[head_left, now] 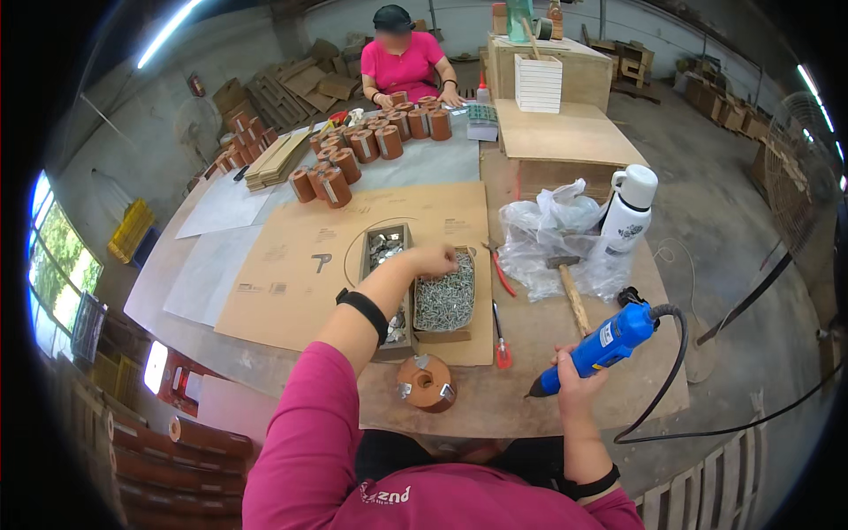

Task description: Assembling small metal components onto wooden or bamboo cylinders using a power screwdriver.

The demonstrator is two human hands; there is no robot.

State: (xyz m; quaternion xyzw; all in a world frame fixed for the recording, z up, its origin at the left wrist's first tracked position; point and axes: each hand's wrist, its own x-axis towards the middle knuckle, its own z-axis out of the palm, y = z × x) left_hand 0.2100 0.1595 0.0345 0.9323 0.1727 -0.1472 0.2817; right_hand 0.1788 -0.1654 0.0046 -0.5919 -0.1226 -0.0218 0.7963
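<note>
My left hand (435, 261) reaches over a cardboard box of screws (444, 305), its fingers drawn together at the box's far end. Whatever lies between those fingertips is too small to make out. A blue electric screwdriver (609, 338) is gripped in my right hand (579, 382), its dark tip pointing down and left near the table's front edge. Between my arms stands a reddish-brown cylinder (426, 385) with a centre hole and metal clips on its top. Left of the screws, a long box holds metal clips (386, 246), partly hidden under my left forearm.
A hammer (572, 296), red-handled pliers (503, 272) and a small screwdriver (502, 346) lie right of the boxes. Beyond are plastic bags (552, 225) and a white bottle (629, 208). Several brown cylinders (364, 146) crowd the far side, where a person in pink (405, 66) sits. A black cable (682, 353) trails right.
</note>
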